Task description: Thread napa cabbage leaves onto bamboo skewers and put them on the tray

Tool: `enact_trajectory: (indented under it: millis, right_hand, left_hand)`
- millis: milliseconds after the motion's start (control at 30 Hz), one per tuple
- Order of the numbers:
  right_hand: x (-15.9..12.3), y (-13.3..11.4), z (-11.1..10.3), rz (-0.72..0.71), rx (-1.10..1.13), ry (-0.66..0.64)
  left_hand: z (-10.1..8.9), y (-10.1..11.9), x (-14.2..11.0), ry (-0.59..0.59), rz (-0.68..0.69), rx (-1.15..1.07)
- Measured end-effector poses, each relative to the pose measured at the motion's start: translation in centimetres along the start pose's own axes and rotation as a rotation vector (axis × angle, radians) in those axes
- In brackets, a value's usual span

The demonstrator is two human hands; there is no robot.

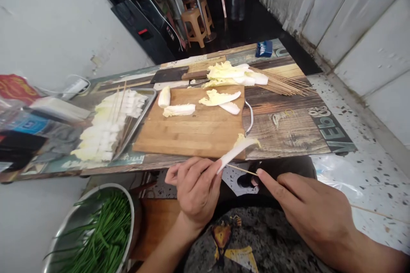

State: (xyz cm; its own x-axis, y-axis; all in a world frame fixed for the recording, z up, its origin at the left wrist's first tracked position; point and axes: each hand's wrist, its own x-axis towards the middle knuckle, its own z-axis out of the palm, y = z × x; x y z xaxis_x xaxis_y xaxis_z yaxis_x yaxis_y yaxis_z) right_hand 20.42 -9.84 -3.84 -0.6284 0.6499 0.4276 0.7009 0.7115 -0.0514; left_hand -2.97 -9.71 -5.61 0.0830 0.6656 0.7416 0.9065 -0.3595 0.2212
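The wood-patterned table [288, 134] carries the cutting board [188, 132], the landmark here. Left of the board lies the metal tray [136, 124] of skewered cabbage; lower and farther left sits the steel bowl [131, 217] of green stalks. Just off the board's near edge, toward its right corner, the cabbage strip [236, 151] rises from the left hand [197, 187], slanting up and right, with the skewer [242, 170] running between both hands. The left hand, fingers bent, pinches the strip's lower end. The right hand [317, 204], nearer the wearer and right of the board, grips the skewer, index finger extended along it.
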Motion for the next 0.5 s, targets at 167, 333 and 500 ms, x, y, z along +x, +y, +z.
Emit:
enact_trajectory:
  millis: [167,333,500]
  right_hand:
    - [0.15,-0.13,-0.17,0.019,0.006,0.013]
    - [0.19,-0.07,-0.19,0.020,0.004,0.011]
    - [0.05,-0.01,-0.04,0.031,-0.003,0.004]
  left_hand:
    - [-0.20,0.23,0.51,-0.004,-0.003,0.002]
    - [-0.23,0.43,0.82,-0.003,0.005,0.015]
    - [-0.21,0.58,0.85,-0.008,0.004,0.013]
